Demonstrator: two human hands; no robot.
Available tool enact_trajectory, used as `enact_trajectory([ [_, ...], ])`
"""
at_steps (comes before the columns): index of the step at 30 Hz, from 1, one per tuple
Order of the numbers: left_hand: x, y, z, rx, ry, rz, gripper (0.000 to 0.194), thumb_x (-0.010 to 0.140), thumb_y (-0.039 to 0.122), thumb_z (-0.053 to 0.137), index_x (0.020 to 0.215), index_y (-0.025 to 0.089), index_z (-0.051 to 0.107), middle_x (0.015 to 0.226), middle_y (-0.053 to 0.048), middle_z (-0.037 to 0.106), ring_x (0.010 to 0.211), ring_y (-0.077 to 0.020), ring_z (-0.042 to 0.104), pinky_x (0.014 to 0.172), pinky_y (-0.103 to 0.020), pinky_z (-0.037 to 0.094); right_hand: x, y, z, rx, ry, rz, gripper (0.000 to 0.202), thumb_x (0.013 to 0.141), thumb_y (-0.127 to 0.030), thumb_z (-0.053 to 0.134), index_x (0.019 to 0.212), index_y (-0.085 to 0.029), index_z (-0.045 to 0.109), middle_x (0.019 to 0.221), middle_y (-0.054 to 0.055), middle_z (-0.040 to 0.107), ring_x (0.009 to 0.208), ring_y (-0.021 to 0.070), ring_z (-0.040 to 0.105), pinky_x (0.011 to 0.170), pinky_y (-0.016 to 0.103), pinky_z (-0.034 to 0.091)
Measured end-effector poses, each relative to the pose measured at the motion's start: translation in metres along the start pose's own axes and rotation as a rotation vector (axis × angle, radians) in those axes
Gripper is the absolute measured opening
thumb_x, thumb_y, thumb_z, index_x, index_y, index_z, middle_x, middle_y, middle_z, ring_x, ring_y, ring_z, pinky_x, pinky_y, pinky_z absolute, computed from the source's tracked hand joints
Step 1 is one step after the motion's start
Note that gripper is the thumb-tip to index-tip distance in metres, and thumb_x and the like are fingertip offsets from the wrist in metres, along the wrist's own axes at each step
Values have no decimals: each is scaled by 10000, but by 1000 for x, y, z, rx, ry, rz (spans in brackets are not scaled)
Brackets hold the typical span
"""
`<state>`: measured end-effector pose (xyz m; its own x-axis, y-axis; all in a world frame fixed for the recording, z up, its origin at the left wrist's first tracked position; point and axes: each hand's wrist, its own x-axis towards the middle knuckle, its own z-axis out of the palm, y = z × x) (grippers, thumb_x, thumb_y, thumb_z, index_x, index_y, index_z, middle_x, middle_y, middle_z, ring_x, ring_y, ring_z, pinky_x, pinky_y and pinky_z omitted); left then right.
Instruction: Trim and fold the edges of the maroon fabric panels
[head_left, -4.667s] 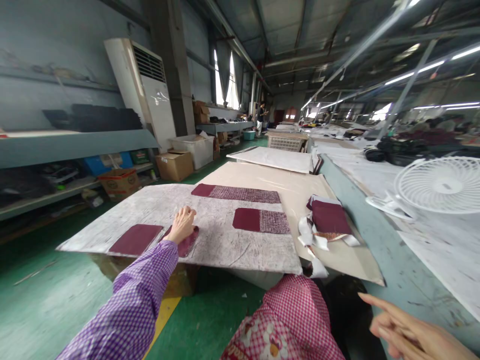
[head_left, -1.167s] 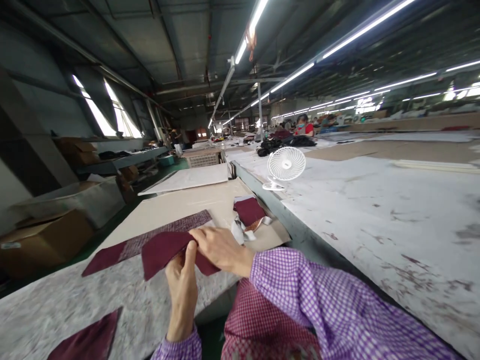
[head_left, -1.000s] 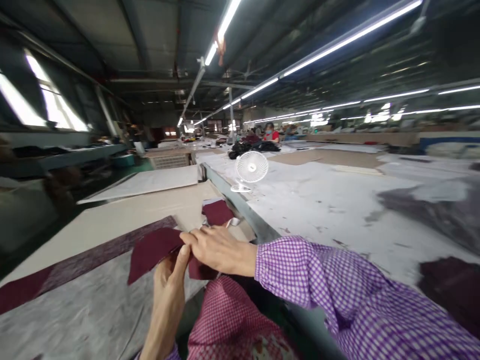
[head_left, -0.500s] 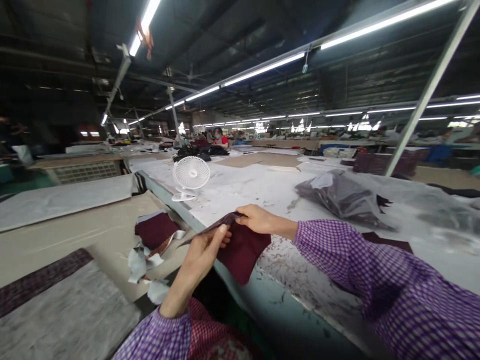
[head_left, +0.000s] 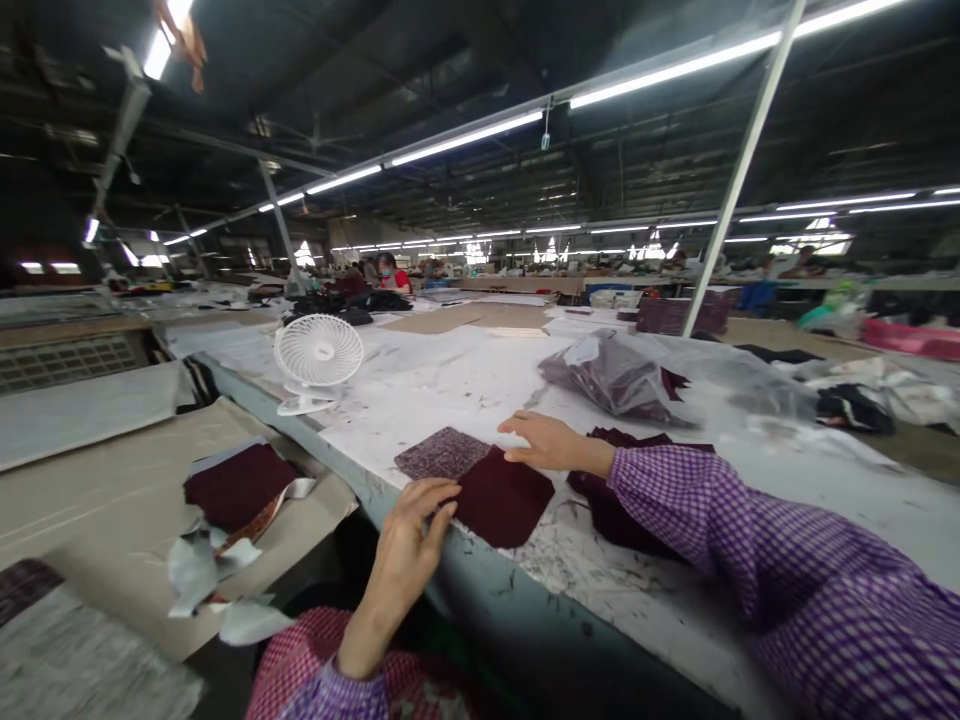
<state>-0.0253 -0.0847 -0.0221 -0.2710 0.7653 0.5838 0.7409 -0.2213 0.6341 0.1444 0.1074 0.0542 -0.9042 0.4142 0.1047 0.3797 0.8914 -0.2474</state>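
A maroon fabric piece (head_left: 506, 503) lies flat near the front edge of the white-topped table (head_left: 420, 375). A speckled purple-grey piece (head_left: 441, 453) adjoins it on the left; whether the two are joined I cannot tell. At the table edge, my left hand (head_left: 411, 528) has its curved fingertips by the maroon fabric's left side, thumb apart and nothing gripped. My right hand (head_left: 551, 442) hovers at the fabric's far corner with thumb and fingers spread. Under and beside my right forearm sit more dark maroon pieces (head_left: 626, 515), partly hidden by the sleeve.
A small white fan (head_left: 319, 352) stands on the table's left edge. Behind my right hand rests a clear plastic bag (head_left: 611, 375) with dark fabric inside. Left of a gap, a lower beige surface (head_left: 97, 500) carries maroon cloth (head_left: 241, 488) and pale scraps. A person in red (head_left: 397, 280) is far back.
The maroon fabric, held up in both hands before, now lies on the table. Both hands have let go. The view has swung right, showing more dark pieces beside my right sleeve.
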Motion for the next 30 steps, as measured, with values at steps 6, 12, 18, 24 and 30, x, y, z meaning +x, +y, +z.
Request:
enact_trajectory([
  [6,-13,-6,6,67,85,73,161,882,251,523,916,211,675,1009,-56,683,1009,-212,603,918,-389,480,-44,-41,3,-38,-116,-481,370,812,-451,643,1027,-150,637,1039,78,631,942,196,578,849,316,449],
  [12,-18,-5,10,161,78,111,151,881,217,527,902,218,676,1030,-52,679,1004,-215,602,908,-401,480,-58,-50,24,-370,22,-600,185,928,-150,427,923,-133,611,975,88,610,895,181,528,805,322,441],
  [18,-21,-4,12,213,91,117,145,880,223,536,930,216,672,1058,-50,679,1020,-215,603,935,-409,468,-62,-53,21,-355,39,-578,180,923,-235,471,964,-113,598,942,84,603,878,184,524,810,329,441],
  [24,-22,1,14,211,97,69,151,861,226,559,987,208,642,1065,-62,675,1055,-229,593,962,-422,453,-62,-63,23,-505,25,-600,159,895,-134,447,859,-120,601,885,86,608,766,182,518,617,299,403],
  [30,-24,-1,15,171,94,37,151,869,245,551,973,216,657,1100,-62,670,1074,-228,588,972,-431,445,-52,-45,24,-62,69,-400,162,840,-109,496,831,-128,657,859,56,679,755,143,596,691,262,432],
])
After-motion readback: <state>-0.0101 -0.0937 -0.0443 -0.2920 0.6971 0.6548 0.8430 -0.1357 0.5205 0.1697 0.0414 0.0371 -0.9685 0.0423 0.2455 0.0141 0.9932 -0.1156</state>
